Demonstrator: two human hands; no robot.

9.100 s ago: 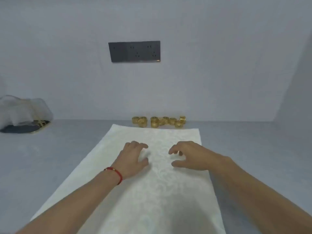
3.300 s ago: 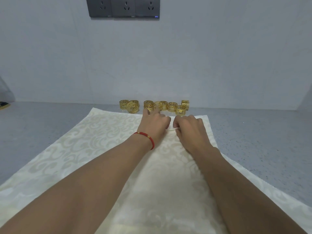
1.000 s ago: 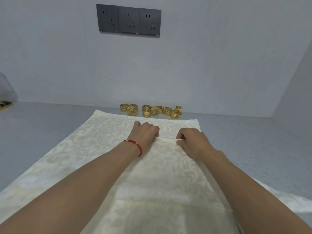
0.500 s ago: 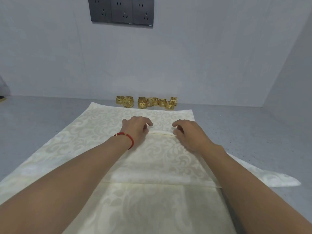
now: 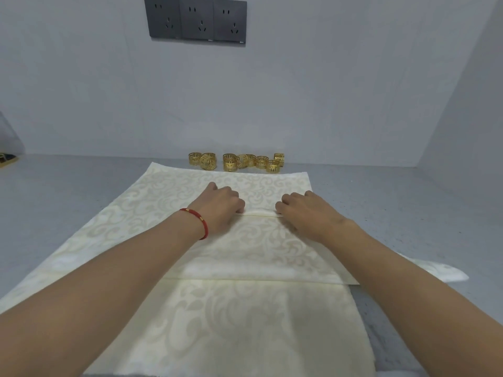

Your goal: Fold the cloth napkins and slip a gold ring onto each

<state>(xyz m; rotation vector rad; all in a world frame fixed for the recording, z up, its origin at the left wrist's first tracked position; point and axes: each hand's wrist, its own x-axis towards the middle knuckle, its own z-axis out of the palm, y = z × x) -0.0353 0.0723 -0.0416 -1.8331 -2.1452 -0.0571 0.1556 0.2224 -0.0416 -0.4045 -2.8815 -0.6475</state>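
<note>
Napkin under our left hand and right hand, both pinching its folded edge; rings beyond the napkin.

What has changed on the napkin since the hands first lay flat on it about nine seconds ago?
The near part of the napkin has been folded over toward the wall, so a second layer now lies on it. The left hand and right hand moved forward and now pinch the folded layer's far edge against the cloth. A corner now sticks out at the right. The gold rings stayed in their row by the wall.
</note>
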